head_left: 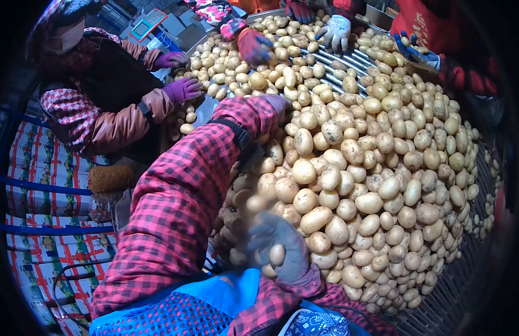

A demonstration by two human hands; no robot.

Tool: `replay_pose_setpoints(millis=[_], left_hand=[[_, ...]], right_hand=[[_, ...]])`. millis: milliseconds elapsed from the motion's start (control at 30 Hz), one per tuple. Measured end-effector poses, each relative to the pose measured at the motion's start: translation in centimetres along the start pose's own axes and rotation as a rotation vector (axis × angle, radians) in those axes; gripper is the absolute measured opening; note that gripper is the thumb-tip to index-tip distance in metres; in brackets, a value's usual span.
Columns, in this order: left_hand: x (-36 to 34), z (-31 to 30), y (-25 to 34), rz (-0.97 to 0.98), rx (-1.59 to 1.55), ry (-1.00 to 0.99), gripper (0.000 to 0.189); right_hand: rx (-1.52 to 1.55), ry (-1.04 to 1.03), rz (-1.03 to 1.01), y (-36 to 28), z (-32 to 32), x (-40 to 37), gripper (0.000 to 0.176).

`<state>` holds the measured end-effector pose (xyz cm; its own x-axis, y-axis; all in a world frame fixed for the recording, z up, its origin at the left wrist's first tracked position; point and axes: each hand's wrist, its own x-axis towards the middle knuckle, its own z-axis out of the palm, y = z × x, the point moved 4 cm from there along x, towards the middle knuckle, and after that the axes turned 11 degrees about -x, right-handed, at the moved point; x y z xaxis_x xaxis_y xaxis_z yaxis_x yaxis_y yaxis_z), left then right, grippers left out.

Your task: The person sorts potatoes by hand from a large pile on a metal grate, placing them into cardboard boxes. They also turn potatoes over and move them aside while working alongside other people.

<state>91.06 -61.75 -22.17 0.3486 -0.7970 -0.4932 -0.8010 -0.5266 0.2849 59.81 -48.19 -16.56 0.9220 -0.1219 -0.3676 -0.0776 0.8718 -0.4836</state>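
My left hand [277,105], at the end of a red and black checked sleeve, reaches to the upper middle of the potato pile [349,151]; its fingers are hidden. Near my body, my right hand [287,252] wears a grey glove with blurred, curled fingers. A small potato [277,255] rests against its fingers and palm. Just above this hand is a motion-blurred potato [255,203].
A person [97,84] in purple gloves stands at the left. Other people's gloved hands [254,46] [336,32] [417,53] work along the far side. Metal rollers [340,66] show between potatoes. Printed boxes [52,168] and blue rails [52,186] are at left.
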Motion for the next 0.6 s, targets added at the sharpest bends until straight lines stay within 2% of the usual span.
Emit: replay_pose_setpoints(millis=[33, 67, 167, 233, 333, 467, 533, 600], left_hand=[[-0.1, 0.4, 0.1, -0.036, 0.158, 0.046, 0.042], [-0.6, 0.9, 0.8, 0.087, 0.337, 0.107, 0.037], [1.0, 1.3, -0.3, 0.027, 0.317, 0.076, 0.032], [1.4, 0.8, -1.2, 0.039, 0.179, 0.115, 0.03], [1.2, 0.4, -1.0, 0.032, 0.143, 0.122, 0.034], [1.2, 0.1, -0.5, 0.015, 0.147, 0.06, 0.037], [0.9, 0.0, -0.1, -0.046, 0.165, 0.047, 0.036], [1.9, 1.0, -1.1, -0.024, 0.201, 0.081, 0.034]], right_hand=[[0.0, 0.002, 0.0, -0.1, -0.1, 0.0, 0.056], [-0.054, 0.008, -0.01, -0.1, -0.1, 0.0, 0.057], [-0.077, 0.003, 0.002, 0.1, 0.0, -0.1, 0.057], [-0.048, -0.002, 0.006, -0.1, 0.0, 0.0, 0.057], [-0.112, -0.024, -0.047, -0.3, 0.1, -0.4, 0.059], [-0.053, -0.041, 0.066, -0.1, -0.4, -0.2, 0.054], [-0.052, -0.044, 0.055, -0.2, -0.3, -0.3, 0.054], [-0.057, -0.049, 0.041, -0.1, -0.4, -0.3, 0.054]])
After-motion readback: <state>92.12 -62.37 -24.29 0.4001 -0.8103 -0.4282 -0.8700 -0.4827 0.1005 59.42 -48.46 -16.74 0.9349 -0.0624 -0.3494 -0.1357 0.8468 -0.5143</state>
